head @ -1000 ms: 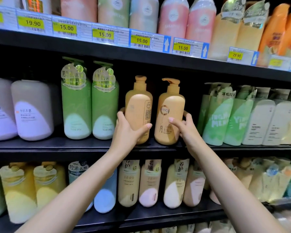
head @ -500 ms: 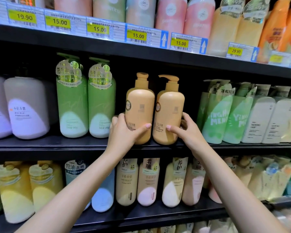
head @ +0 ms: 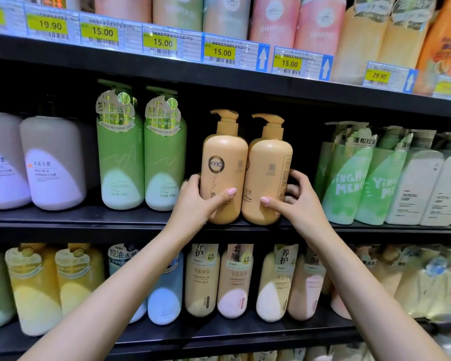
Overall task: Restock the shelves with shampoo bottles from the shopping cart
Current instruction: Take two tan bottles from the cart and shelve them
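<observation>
The left hand (head: 198, 201) grips the left tan pump bottle (head: 223, 175); the right hand (head: 296, 201) grips the right tan pump bottle (head: 267, 178). Both bottles stand upright, touching, between the fingers on the middle shelf (head: 89, 217).

Two tan-orange pump shampoo bottles stand upright, side by side and touching, at the front edge of the black middle shelf (head: 89, 225). The left bottle (head: 223, 162) faces forward, showing a round "KYIO" logo, its pump spout pointing left. The right bottle (head: 270, 165) is turned, its small printed label at the right side, spout also pointing left.
</observation>
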`<state>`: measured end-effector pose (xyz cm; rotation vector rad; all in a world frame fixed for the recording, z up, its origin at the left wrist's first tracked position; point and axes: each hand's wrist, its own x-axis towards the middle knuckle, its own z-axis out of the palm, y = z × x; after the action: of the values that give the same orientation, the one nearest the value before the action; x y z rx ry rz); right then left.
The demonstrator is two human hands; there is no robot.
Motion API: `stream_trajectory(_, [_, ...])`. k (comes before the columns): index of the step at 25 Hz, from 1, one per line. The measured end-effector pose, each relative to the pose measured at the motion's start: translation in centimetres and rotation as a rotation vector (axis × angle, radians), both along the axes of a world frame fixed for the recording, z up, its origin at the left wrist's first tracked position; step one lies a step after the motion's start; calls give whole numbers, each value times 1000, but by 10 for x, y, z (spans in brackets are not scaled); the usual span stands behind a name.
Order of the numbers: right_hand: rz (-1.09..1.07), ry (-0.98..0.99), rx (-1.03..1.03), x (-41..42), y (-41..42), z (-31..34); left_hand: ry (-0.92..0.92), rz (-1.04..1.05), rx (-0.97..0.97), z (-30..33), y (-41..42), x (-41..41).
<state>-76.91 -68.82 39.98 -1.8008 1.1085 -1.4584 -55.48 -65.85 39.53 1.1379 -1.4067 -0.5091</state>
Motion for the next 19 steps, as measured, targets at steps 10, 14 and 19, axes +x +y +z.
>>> stream_trajectory(10, [-154,212,-58,10,-6,7,77,2,-10,1,2,-4])
stream_trajectory(14, [-56,226,28,-2,-21,13,-3,134,14,7,-5,-13])
stream_trajectory(19, [-24,303,15,7,-43,21,-50,227,165,15,-36,-20])
